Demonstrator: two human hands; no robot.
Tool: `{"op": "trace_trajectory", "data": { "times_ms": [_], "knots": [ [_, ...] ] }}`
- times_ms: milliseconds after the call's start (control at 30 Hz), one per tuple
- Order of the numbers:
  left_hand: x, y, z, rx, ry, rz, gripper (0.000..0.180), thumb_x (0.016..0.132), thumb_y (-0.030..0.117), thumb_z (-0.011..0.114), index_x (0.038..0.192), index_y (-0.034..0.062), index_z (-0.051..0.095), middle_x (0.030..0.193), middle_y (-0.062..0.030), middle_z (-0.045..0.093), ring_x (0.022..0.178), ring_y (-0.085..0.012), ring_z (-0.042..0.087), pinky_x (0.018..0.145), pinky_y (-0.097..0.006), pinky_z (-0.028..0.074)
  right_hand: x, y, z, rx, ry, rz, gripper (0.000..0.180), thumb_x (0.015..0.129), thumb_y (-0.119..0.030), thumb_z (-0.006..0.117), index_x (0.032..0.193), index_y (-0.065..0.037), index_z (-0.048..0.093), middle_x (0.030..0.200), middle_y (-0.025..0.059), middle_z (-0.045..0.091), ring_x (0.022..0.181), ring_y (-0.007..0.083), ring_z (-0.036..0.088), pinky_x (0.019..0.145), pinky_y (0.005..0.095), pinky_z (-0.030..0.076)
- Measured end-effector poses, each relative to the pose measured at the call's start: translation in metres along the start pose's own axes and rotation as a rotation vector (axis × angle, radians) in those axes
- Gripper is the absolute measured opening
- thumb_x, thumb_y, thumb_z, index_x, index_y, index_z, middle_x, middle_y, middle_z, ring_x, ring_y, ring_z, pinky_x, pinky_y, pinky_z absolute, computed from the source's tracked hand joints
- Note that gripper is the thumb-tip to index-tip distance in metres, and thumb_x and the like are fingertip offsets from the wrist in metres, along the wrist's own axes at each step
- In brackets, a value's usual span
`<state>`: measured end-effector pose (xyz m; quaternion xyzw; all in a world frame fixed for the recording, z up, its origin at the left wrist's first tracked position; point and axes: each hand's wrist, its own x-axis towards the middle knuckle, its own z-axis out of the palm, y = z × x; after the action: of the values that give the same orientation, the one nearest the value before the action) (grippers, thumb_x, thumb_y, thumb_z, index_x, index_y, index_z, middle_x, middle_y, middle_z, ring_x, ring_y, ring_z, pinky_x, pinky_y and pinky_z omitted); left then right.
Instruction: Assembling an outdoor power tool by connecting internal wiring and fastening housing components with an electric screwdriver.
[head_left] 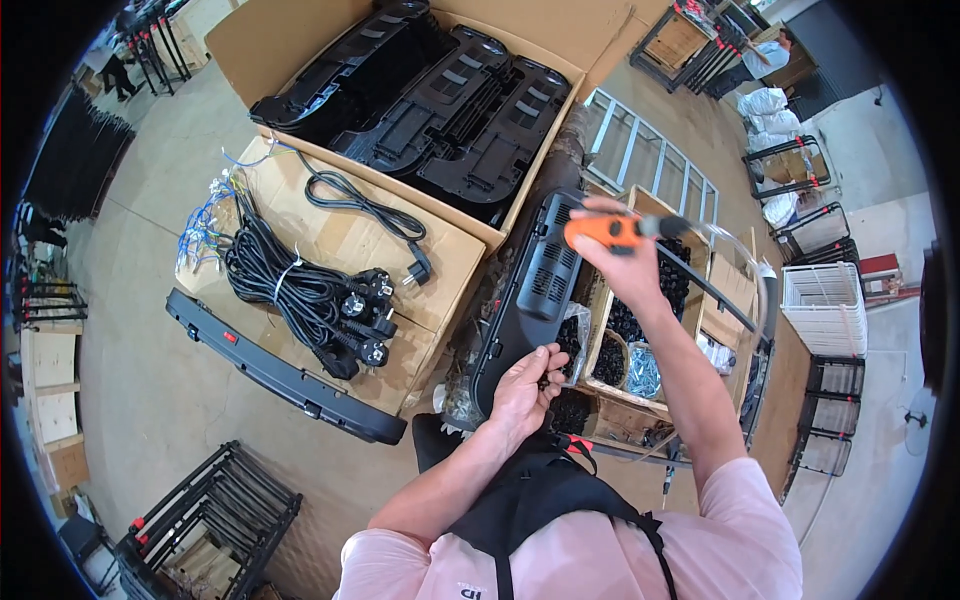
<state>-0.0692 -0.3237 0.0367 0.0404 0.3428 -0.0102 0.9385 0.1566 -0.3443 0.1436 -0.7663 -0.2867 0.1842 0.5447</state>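
Note:
My right hand [625, 265] is raised, wrapped round an orange power screwdriver [600, 233] whose black end points right; its tip is blurred. Under it lies a long black plastic housing [510, 330] with a slotted, raised vent cover [550, 270]. By the near end of that housing is my left hand [525, 390], palm up with fingers curled round small dark pieces, too small to name. To the right, a wooden tray [592, 365] holds black small parts [625, 315] and silver screws [643, 372]. A clear plastic bag [580, 340] sits between housing and tray.
On a cardboard box [420, 310] at left lie bundled black power cables [285, 270], a single cable [365, 205] and a long black plastic strip [280, 370]. Behind, an open carton [270, 75] holds black plastic covers [450, 120]. Metal frames [215, 520] stand on the floor.

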Motion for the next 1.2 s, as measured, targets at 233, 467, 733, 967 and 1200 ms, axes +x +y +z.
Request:
{"op": "trace_trajectory", "data": {
  "times_ms": [233, 467, 733, 967, 1200],
  "knots": [
    [0.01, 0.004, -0.009, -0.327, -0.088, 0.022, 0.027, 0.107, 0.037, 0.064, 0.111, 0.0103, 0.067, 0.086, 0.0027, 0.062, 0.074, -0.0107, 0.056, 0.062, -0.024, 0.045, -0.125, -0.035, -0.013, 0.226, -0.066, 0.112, 0.055, 0.087, -0.001, 0.077, 0.137, 0.0, 0.055, 0.128, 0.0187, 0.073, 0.12, 0.0246, 0.069, 0.108, 0.0408, 0.055],
    [0.005, 0.008, -0.012, -0.289, -0.161, 0.076, 0.026, 0.109, 0.036, 0.062, 0.112, 0.0108, 0.067, 0.086, 0.003, 0.061, 0.073, -0.0102, 0.055, 0.065, -0.024, 0.046, -0.156, -0.028, -0.01, 0.227, -0.033, 0.123, 0.056, 0.089, -0.006, 0.078, 0.139, -0.001, 0.053, 0.13, 0.0222, 0.071, 0.123, 0.0283, 0.068, 0.109, 0.0444, 0.053],
    [-0.006, 0.002, -0.02, -0.21, -0.163, 0.101, 0.027, 0.108, 0.036, 0.062, 0.119, 0.0119, 0.068, 0.086, 0.0035, 0.061, 0.073, -0.0096, 0.055, 0.067, -0.024, 0.047, -0.171, -0.036, -0.003, 0.228, -0.019, 0.171, 0.057, 0.089, -0.006, 0.078, 0.139, -0.001, 0.052, 0.13, 0.0217, 0.071, 0.123, 0.0275, 0.068, 0.109, 0.0431, 0.053],
    [-0.014, -0.004, -0.027, -0.2, -0.095, 0.055, 0.032, 0.112, 0.036, 0.056, 0.121, 0.0078, 0.065, 0.096, -0.0012, 0.064, 0.079, -0.0142, 0.061, 0.073, -0.029, 0.052, -0.173, -0.027, 0.014, 0.191, -0.041, 0.165, 0.056, 0.088, -0.006, 0.078, 0.138, -0.001, 0.053, 0.131, 0.0206, 0.071, 0.122, 0.0261, 0.068, 0.11, 0.043, 0.052],
    [-0.028, -0.019, -0.046, 0.066, -0.115, 0.01, 0.033, 0.115, 0.032, 0.048, 0.122, 0.0023, 0.061, 0.102, -0.0079, 0.068, 0.084, -0.0178, 0.069, 0.075, -0.035, 0.061, -0.15, -0.004, 0.045, 0.154, -0.049, 0.108, 0.054, 0.09, -0.004, 0.078, 0.138, -0.002, 0.054, 0.132, 0.0156, 0.07, 0.122, 0.0218, 0.066, 0.109, 0.0387, 0.052]
  ]
}}
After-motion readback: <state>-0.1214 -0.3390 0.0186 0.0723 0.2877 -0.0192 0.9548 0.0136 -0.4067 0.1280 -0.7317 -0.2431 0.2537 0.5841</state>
